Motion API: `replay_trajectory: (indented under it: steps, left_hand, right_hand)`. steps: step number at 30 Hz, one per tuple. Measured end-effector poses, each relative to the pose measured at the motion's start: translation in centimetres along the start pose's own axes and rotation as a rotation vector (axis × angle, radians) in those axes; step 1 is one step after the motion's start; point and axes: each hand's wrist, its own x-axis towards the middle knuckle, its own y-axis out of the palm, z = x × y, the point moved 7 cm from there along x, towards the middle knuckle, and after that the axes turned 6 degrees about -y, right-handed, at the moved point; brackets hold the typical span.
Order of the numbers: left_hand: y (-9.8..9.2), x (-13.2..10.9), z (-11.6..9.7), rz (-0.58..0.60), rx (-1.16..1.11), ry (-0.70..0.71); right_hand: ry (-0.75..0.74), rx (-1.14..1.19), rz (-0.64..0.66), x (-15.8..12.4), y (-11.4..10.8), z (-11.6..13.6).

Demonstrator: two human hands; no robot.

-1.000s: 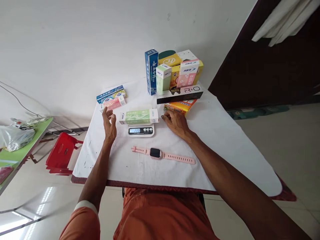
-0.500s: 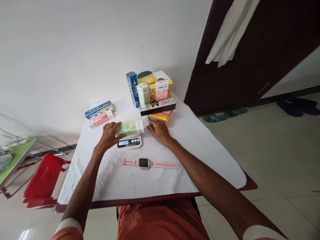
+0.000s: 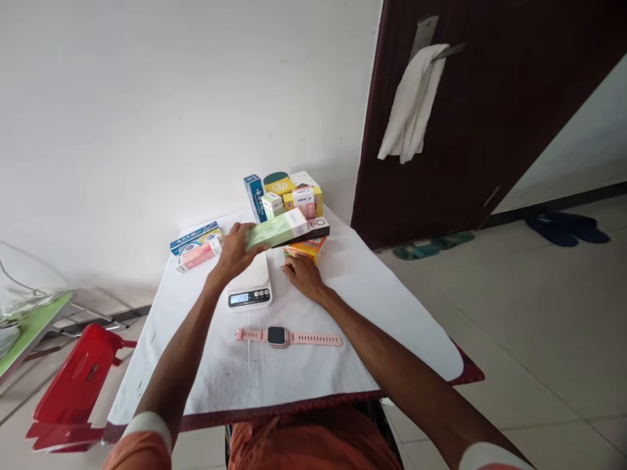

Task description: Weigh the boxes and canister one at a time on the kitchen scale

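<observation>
My left hand (image 3: pixel 239 251) is closed around one end of a long green-and-white box (image 3: pixel 277 228), held tilted in the air. Below it is a white digital kitchen scale (image 3: pixel 249 281) with a lit display and its plate partly hidden by my hand. My right hand (image 3: pixel 304 277) rests on the table with its fingers curled in, just in front of an orange box (image 3: pixel 307 248); nothing shows in it. A black-and-white box (image 3: pixel 321 228) lies on the orange one, partly behind the green box. Nearest me, a pink smartwatch (image 3: pixel 277 335) lies flat.
Upright boxes stand at the back, among them a blue one (image 3: pixel 254 196) and a yellow one (image 3: pixel 317 199). On the left lie a blue box (image 3: pixel 196 236) and a pink-and-white box (image 3: pixel 198 255). A red chair (image 3: pixel 78 375) stands left of the white-covered table (image 3: pixel 392 326).
My left hand has lifted the green-and-white box off the scale, up and to the right. My right hand stays by the orange box. The camera view has shifted.
</observation>
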Motion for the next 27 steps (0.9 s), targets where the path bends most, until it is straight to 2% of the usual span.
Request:
replay_trajectory:
  steps: [4,8,12,16,18,21,24,27]
  left_hand:
    - [4.0,4.1,-2.2,0.048,0.054,-0.033]
    - [6.7,5.9,-2.4,0.112,0.076,-0.055]
    - [7.3,5.9,-2.1,0.108,0.105,-0.055]
    - [5.8,5.0,-0.6,0.006,0.087,0.009]
    - [4.1,4.0,1.9,-0.088,0.072,0.006]
    - [1.5,2.0,8.7,-0.159,0.129,-0.16]
    - [-0.3,-0.8,16.7,-0.088,0.293,-0.48]
    - [-0.6,-3.4,22.5,0.078,0.389,-0.691]
  right_hand:
    - [-0.015,-0.007,-0.009,-0.1,-0.2,0.2]
    - [-0.02,-0.014,-0.006,-0.1,-0.1,0.1]
    - [-0.049,-0.023,-0.025,-0.1,0.0,0.0]
    - [-0.09,-0.011,-0.064,-0.2,0.3,-0.5]
    - [-0.11,0.014,-0.086,-0.1,0.4,-0.9]
    - [-0.126,0.06,-0.118,-0.2,0.5,-1.1]
    - [-0.124,0.082,-0.122,-0.3,0.4,-1.0]
    - [-0.097,0.076,-0.118,-0.4,0.3,-0.9]
